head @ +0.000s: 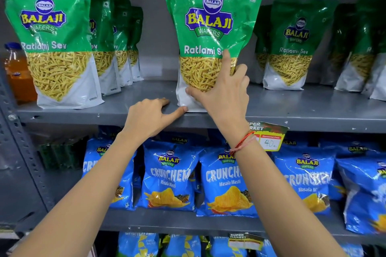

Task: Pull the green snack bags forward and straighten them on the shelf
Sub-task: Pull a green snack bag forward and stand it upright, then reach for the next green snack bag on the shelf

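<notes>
The middle green bag (211, 33) stands upright right at the front lip of the grey shelf (302, 108), with the right hand (223, 89) spread across its lower front, fingers (226, 58) splayed and thumb tucked at the bottom corner. The left hand (146, 117) rests loosely open on the shelf edge, thumb touching the bag's base. I'd square the base with the lip, not past it. Plenty of bare shelf either side; the right-hand bags (290, 46) sit further back.
</notes>
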`<state>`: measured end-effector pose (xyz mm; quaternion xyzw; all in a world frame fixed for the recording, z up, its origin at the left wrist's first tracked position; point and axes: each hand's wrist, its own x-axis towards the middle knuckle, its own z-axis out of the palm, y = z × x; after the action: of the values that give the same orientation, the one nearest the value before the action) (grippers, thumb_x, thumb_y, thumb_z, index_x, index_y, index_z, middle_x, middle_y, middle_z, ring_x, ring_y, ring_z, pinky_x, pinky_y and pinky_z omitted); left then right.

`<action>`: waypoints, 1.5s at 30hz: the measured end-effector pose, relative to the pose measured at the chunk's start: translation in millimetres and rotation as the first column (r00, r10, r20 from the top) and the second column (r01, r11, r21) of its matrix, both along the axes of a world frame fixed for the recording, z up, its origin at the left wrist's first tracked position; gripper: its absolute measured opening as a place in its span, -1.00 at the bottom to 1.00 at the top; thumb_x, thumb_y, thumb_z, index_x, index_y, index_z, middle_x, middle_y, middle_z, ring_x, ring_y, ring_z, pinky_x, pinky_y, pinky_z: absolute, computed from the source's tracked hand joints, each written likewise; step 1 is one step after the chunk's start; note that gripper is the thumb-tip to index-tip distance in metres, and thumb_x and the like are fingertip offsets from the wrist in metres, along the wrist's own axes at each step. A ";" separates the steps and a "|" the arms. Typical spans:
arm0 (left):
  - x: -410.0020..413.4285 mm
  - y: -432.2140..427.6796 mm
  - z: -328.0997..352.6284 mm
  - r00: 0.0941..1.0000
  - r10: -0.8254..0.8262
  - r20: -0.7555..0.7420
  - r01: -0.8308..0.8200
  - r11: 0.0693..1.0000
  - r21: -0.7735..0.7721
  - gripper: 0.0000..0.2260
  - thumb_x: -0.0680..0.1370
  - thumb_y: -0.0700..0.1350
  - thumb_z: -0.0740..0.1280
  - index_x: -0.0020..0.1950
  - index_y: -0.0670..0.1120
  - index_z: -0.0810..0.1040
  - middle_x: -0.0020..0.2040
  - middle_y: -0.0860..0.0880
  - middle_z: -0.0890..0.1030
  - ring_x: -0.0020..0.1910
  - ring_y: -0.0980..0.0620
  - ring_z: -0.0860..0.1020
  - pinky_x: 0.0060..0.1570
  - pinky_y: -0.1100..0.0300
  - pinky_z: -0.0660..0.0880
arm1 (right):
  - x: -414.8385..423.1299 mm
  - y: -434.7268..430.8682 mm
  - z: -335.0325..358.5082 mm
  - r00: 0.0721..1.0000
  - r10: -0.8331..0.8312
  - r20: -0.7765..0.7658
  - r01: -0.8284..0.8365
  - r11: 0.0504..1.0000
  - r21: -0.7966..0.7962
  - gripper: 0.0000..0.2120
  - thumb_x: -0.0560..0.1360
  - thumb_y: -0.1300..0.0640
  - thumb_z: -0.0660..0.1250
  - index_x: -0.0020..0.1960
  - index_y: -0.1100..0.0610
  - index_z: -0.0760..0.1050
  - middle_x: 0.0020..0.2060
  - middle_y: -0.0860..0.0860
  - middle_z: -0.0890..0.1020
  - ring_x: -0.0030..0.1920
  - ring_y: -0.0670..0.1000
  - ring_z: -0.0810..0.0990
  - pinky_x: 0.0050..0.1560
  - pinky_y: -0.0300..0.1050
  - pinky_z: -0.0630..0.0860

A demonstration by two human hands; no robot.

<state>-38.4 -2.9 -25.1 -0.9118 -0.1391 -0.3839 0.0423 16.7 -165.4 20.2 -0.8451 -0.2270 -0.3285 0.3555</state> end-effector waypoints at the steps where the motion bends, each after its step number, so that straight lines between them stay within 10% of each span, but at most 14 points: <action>1: -0.1 -0.6 -0.4 1.000 0.004 0.005 -0.004 1.000 0.003 -0.13 0.29 0.51 -0.16 0.22 -0.01 0.56 -0.05 -0.17 0.67 -0.03 -0.21 0.58 -0.30 0.14 0.31 | 0.0 -1.9 -0.1 1.000 0.010 0.002 -0.010 1.000 -0.007 0.03 0.29 -0.29 0.45 0.54 0.01 -0.03 0.27 0.14 0.28 0.26 0.20 0.33 -0.04 0.04 0.47; 13: -10.5 -109.4 3.8 0.944 0.025 0.328 0.031 0.986 -0.166 -0.65 0.49 0.15 0.21 -0.22 -0.06 0.64 -0.27 -0.06 0.69 -0.25 -0.20 0.61 -0.37 0.13 0.39 | 58.3 -81.4 14.7 0.988 0.081 0.129 -0.102 0.979 0.174 -0.26 0.48 -0.28 0.26 0.48 0.14 0.19 0.22 0.16 0.39 0.21 0.18 0.41 -0.11 -0.13 0.32; 22: 75.5 -210.1 8.0 0.930 -0.327 0.170 0.334 0.942 -0.014 -0.49 0.45 0.18 0.15 0.06 -0.21 0.62 0.02 -0.17 0.67 0.08 -0.15 0.59 -0.03 0.01 0.53 | 161.3 -147.2 27.1 0.996 -0.085 0.002 0.084 0.994 0.062 -0.37 0.49 -0.16 0.30 0.40 0.20 0.27 0.29 0.20 0.38 0.31 0.23 0.37 0.16 0.06 0.40; 31: 118.6 -231.3 -20.6 0.989 -0.149 -0.009 0.150 0.988 0.049 -0.26 0.45 0.38 -0.05 0.19 -0.16 0.57 0.19 -0.12 0.61 0.22 -0.07 0.53 0.09 0.03 0.42 | 251.5 -165.9 7.0 0.948 -0.013 -0.319 -0.022 0.994 -0.105 -0.14 0.42 -0.11 0.43 0.49 0.24 0.06 0.38 0.32 0.21 0.39 0.33 0.22 0.39 0.08 0.21; 45: 125.7 -231.6 -25.6 0.974 -0.140 0.180 0.123 0.987 0.102 -0.42 0.45 0.31 0.17 -0.01 -0.16 0.66 -0.01 -0.10 0.70 0.03 -0.05 0.64 -0.09 0.08 0.49 | 291.0 -130.9 25.9 0.951 -0.005 -0.309 0.045 0.992 0.122 0.12 0.26 -0.11 0.56 0.55 0.09 -0.10 0.43 0.26 0.14 0.39 0.31 0.26 0.34 0.17 0.32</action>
<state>87.3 -234.4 -50.7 -0.8762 -0.0641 -0.4755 0.0447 307.7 -296.3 46.1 -0.8644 -0.1366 -0.2110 0.4356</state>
